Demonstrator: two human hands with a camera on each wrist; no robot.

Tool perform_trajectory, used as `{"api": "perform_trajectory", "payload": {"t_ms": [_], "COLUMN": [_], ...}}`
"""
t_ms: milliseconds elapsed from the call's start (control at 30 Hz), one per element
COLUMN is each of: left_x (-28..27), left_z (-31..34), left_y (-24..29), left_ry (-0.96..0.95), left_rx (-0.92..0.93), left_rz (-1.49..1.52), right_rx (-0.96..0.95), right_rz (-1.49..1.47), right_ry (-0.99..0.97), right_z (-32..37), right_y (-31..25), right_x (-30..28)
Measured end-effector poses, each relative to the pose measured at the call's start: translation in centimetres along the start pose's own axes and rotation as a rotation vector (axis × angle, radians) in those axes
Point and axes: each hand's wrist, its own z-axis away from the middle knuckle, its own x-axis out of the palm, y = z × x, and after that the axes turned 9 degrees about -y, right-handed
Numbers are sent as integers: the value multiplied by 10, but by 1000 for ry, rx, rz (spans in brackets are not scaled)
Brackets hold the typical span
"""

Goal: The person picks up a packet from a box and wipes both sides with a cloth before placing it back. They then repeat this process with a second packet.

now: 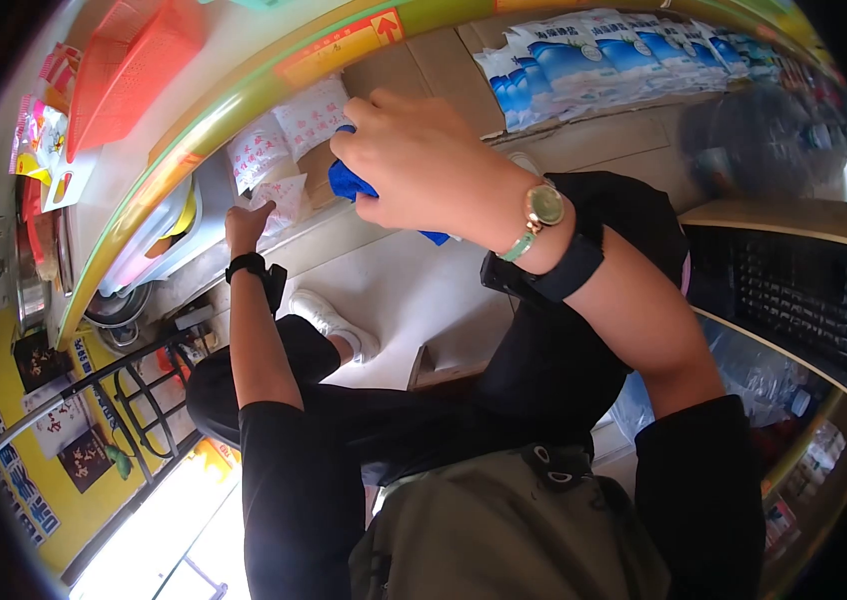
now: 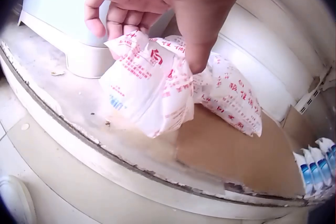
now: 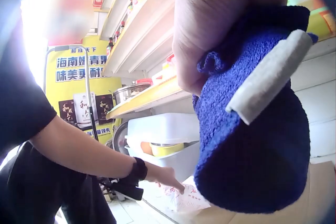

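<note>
Low on the bottom shelf, my left hand pinches the top of a white bag with red print. Another such bag lies right beside it on brown cardboard in the left wrist view. My right hand is raised above the shelf front and grips a bunched blue cloth. A pale strip runs along the cloth in the right wrist view.
Blue and white packets stand in rows at the shelf's right. A red basket sits on the upper shelf. Pale plastic tubs are left of the bags. A metal rack and large clear bottles flank the person.
</note>
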Motion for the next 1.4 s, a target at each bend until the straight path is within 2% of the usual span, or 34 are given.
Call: {"api": "perform_trajectory", "payload": {"t_ms": [33, 133, 200, 367, 433, 467, 533, 567, 600, 633, 667, 700, 733, 800, 833, 867, 933, 1000, 1067, 1100, 1133, 1167, 1200, 1233, 1300, 1333, 1400], "left_x": [1, -12, -27, -41, -49, -53, -61, -63, -64, -63, -65, -71, -72, -61, -56, -56, -71, -93, -112, -123, -134, -143, -146, -153, -165, -168, -166], "left_z": [0, 17, 37, 60, 72, 78, 87, 88, 89, 90, 91, 89, 92, 111, 117, 128, 148, 178, 205, 226, 249, 269, 285, 301, 325, 333, 341], "left_y": [-4, 5, 17, 28, 36, 40, 44, 44, 42, 41, 43, 49, 54, 58, 58, 60, 75, 90, 101, 107, 112, 116, 117, 114, 107, 104, 93], "left_ry": [3, -49, -149, -45, -25, -3, 19, 44, 67, 62, -90, -226, -208, 18, -26, -33, -54, -50, 7, 78, 157, 233, 267, 298, 355, 383, 365], "left_rx": [-1, 8, 38, 105, 117, 137, 154, 291, 425, 417, 412, 413, 421, 595, 630, 626, 683, 704, 630, 662, 698, 725, 806, 824, 908, 934, 896], "left_rz": [-3, -47, -101, -153, -155, -183, -207, -266, -326, -323, -250, -177, -174, -120, 13, 18, 225, 230, 441, 434, 430, 438, 572, 525, 466, 462, 692], "right_rx": [13, -10, -40, -136, -189, -188, -172, -68, -73, 211, 505, 554, 547, 466, 560, 563, 509, 518, 484, 455, 449, 474, 497, 493, 85, -23, -44], "right_rz": [28, 35, 27, 27, 58, 61, -109, -207, -206, -577, -946, -1043, -1032, -747, -840, -841, -850, -785, -943, -1143, -1135, -1347, -1562, -1556, -1780, -1949, -1740], "right_ry": [-76, -110, -159, -326, -527, -526, -678, -823, -828, -823, -784, -681, -667, -626, -807, -816, -1160, -1120, -867, -860, -854, -844, -831, -833, -502, -503, -401], "right_z": [0, -1, 0, 5, 9, 11, 15, 12, 13, 18, 27, 36, 39, 44, 43, 42, 28, 32, 36, 35, 28, 21, 16, 15, 15, 15, 17], "right_y": [-1, -5, -6, -14, -20, -22, -24, -25, -16, -4, 2, 5, 9, 2, 2, -2, 3, -3, -9, -6, -10, -20, -26, -25, -22, -20, -37], "right_x": [1, 8, 17, 60, 85, 91, 103, 97, 110, 133, 154, 164, 176, 181, 171, 167, 159, 154, 146, 162, 147, 117, 99, 96, 86, 77, 50]}}
